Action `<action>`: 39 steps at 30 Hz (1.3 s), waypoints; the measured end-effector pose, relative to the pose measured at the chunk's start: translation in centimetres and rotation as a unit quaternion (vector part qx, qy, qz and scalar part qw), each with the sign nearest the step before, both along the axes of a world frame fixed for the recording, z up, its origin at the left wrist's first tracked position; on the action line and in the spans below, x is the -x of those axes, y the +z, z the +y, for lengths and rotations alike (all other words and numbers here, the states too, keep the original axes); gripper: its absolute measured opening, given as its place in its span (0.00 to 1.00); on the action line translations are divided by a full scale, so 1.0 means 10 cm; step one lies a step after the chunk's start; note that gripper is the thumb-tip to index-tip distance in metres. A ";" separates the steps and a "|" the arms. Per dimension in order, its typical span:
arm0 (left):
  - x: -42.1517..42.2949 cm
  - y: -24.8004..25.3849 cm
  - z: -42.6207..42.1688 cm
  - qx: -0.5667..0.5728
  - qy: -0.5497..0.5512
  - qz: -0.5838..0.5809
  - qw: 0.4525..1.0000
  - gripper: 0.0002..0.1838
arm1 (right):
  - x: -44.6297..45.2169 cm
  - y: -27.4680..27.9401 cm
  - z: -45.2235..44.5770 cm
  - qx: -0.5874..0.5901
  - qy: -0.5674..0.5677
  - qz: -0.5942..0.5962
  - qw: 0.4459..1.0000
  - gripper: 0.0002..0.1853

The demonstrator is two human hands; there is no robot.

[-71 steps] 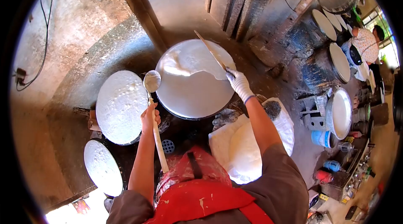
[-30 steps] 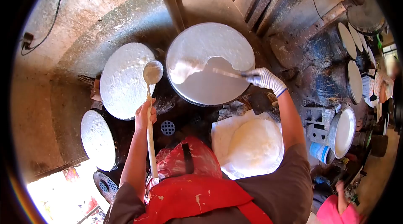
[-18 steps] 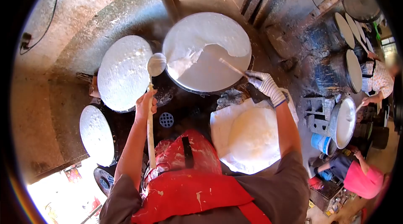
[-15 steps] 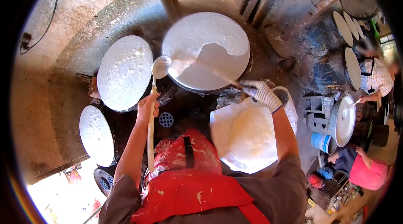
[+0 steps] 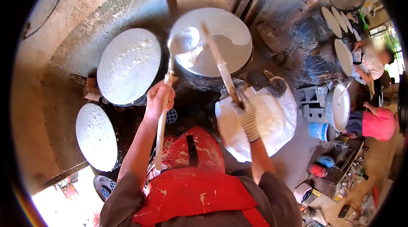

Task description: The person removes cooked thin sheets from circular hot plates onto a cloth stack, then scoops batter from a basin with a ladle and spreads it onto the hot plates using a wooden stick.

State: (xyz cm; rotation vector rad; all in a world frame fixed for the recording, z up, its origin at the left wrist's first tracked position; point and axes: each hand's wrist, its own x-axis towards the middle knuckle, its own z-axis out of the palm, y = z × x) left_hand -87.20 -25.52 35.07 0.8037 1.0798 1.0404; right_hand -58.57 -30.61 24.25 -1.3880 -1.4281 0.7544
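My left hand (image 5: 160, 101) is closed round the long pale handle of a ladle (image 5: 185, 39), whose bowl is over the left side of a large round griddle (image 5: 240, 57). White batter covers part of the griddle, beside a smooth greyer patch. My right hand (image 5: 246, 120), in a striped glove, grips a wooden stick (image 5: 222, 65) smeared with white; its tip is near the ladle bowl, apart from it. Below that hand a pale, rounded heap (image 5: 270, 118) lies on a white sheet (image 5: 231, 148); I cannot tell what it is.
Two more white-coated round griddles (image 5: 129, 67) (image 5: 97, 137) stand at left. At right are a wide basin of white liquid (image 5: 340, 108), concrete blocks (image 5: 312, 103) and a blue bucket (image 5: 318, 131). Two people are at far right, one in a pink top (image 5: 379, 124).
The wooden stick has swung away from the ladle bowl and now points more upright. My right hand has moved left and down; the ladle has shifted right and up with my left hand.
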 end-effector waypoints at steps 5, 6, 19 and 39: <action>0.35 0.17 -0.17 -0.012 0.047 -0.097 0.994 0.21 | 1.65 -0.06 0.32 0.175 -0.025 0.445 0.878 0.21; 0.43 0.16 -0.20 -0.007 0.053 -0.109 0.993 0.21 | 1.88 -0.15 0.44 0.202 -0.010 0.462 0.863 0.19; 0.74 -0.15 -0.57 0.040 0.050 -0.171 0.983 0.18 | 1.27 -0.33 -0.34 0.374 -0.051 0.400 0.835 0.32; 0.22 -0.25 -0.41 0.070 0.066 -0.168 0.981 0.20 | 0.57 -0.32 -0.17 0.454 0.054 0.193 0.868 0.30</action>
